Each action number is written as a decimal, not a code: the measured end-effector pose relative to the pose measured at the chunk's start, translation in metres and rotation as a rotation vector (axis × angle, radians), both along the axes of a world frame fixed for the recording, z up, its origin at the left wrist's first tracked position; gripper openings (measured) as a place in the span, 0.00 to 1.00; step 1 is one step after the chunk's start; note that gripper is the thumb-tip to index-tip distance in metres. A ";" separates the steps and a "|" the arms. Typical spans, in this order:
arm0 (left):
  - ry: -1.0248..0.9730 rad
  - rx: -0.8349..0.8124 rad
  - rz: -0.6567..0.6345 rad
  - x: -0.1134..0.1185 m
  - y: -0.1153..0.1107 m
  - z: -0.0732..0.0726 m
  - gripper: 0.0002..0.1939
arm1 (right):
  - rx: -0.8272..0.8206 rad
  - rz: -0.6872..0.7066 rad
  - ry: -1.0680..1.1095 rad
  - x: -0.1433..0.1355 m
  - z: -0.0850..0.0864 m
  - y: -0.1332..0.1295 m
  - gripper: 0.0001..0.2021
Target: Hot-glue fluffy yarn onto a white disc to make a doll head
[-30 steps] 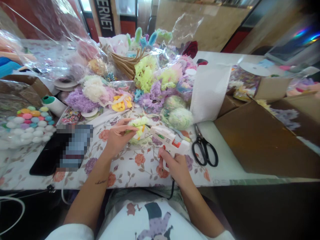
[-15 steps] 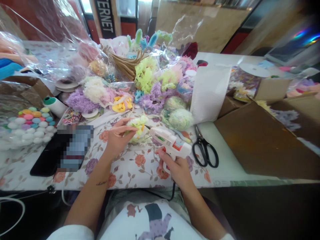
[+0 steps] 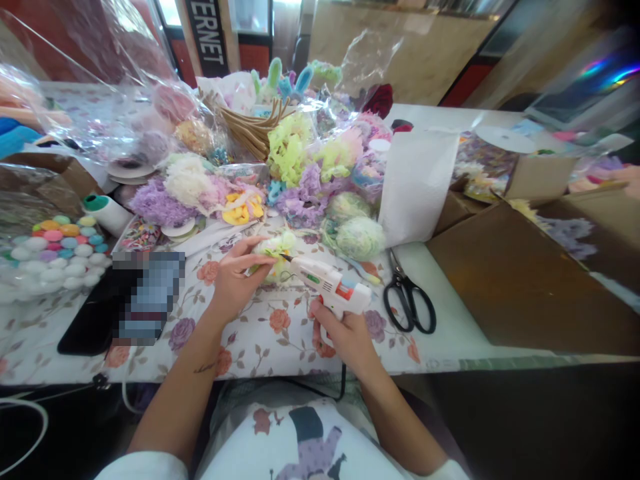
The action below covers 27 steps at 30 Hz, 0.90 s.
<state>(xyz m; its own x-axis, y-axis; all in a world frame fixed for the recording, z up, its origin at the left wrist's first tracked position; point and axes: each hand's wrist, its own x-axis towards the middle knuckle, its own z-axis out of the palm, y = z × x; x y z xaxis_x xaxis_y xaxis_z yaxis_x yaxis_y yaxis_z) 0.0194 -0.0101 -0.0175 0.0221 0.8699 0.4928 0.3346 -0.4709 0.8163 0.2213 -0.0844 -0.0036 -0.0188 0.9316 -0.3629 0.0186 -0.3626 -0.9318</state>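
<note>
Head camera, from your far left: pastel and white pompoms point(image 3: 65, 257) in clear plastic, then a black device point(image 3: 87, 310), partly blurred out, on the flowered cloth point(image 3: 295, 350). Next, the fluffy yellow-green piece point(image 3: 283, 241) lies at the fingertips of your left hand point(image 3: 237, 277), on their right side and held up just over the cloth. Your thumb and fingers there are drawn close together, pinching its near edge; how far the hidden fingers bend, you cannot tell. From the right, the dark nozzle of the white glue gun point(image 3: 330, 283) points into the piece; whether it touches is too small to tell. Your right hand point(image 3: 350, 333) is wrapped around the gun's handle, fingers curled at the trigger side. Just right of that hand lie black-handled scissors point(image 3: 410, 300), blades away from you, and beyond them a brown cardboard box point(image 3: 525, 283).
</note>
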 end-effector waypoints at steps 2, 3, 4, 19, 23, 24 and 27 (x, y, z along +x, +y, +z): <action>-0.004 -0.001 -0.002 0.000 0.000 0.001 0.06 | 0.000 -0.014 0.016 0.000 0.000 0.000 0.15; -0.006 0.000 -0.003 0.000 0.000 0.001 0.06 | -0.002 -0.020 0.026 0.001 0.000 0.000 0.15; -0.006 -0.001 -0.004 0.000 0.000 0.001 0.06 | -0.003 -0.027 0.035 0.001 0.000 0.000 0.15; -0.011 -0.034 0.004 0.001 -0.001 0.002 0.05 | 0.069 -0.026 -0.067 -0.001 0.001 0.001 0.12; -0.048 -0.054 -0.008 0.001 -0.001 0.001 0.05 | 0.051 -0.037 -0.045 -0.001 0.004 -0.001 0.13; -0.060 -0.064 -0.009 0.001 -0.001 0.001 0.05 | 0.050 -0.040 -0.041 -0.001 0.005 -0.001 0.13; -0.103 -0.087 -0.001 0.001 -0.001 0.003 0.05 | 0.036 -0.055 -0.044 -0.002 0.006 -0.001 0.13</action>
